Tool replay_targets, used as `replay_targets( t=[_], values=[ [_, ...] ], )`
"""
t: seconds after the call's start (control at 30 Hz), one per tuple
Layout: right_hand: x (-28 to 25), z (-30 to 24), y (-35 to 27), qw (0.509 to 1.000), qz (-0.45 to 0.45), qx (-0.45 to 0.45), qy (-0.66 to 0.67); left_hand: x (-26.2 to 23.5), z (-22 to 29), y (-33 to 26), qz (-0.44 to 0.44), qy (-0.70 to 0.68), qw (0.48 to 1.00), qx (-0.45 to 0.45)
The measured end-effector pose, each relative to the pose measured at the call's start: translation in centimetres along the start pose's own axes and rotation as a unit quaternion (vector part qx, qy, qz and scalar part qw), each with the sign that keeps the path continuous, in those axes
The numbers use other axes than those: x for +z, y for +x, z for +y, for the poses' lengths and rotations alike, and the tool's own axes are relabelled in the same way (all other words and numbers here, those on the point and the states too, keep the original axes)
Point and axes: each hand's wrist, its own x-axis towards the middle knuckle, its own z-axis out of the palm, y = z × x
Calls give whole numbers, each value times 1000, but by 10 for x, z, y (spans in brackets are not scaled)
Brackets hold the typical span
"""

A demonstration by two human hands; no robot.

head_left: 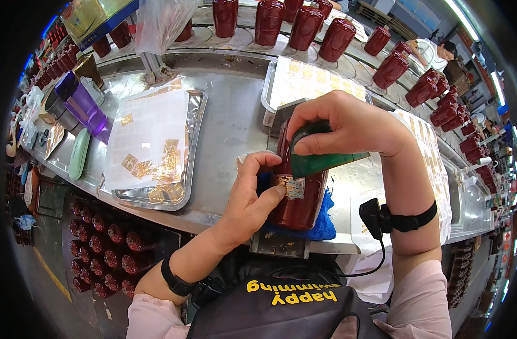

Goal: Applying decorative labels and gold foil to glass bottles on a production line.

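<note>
A dark red glossy bottle [303, 213] lies in front of me on a blue cloth [325, 225], its base toward me. On its side sits a gold-and-silver foil label [294, 187]. My left hand [248, 199] steadies the bottle from the left, its thumb at the label's edge and its fingers curled against the glass. In my right hand [346, 124] is a green flat scraper [320, 161], gripped from above, with its edge against the bottle just above the label. The bottle's upper part is partly hidden behind my right hand.
To the left, a metal tray [194, 141] bears white sheets [142, 124] with gold foil labels. A purple bottle [80, 104] and a green case [78, 155] stand beyond it. Red bottles [337, 39] line the conveyor behind; more [106, 248] stand low left. A co-worker [433, 53] is far right.
</note>
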Motion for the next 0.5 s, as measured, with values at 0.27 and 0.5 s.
replay_targets(
  t=[0.27,0.5],
  values=[
    [32,-15,-40,958,285,-19,-4,-3,2,1,-7,5,1000,9],
    [88,-15,-71,920,355,-76,-147,-7,2,2,-22,-5,1000,-2]
  ],
)
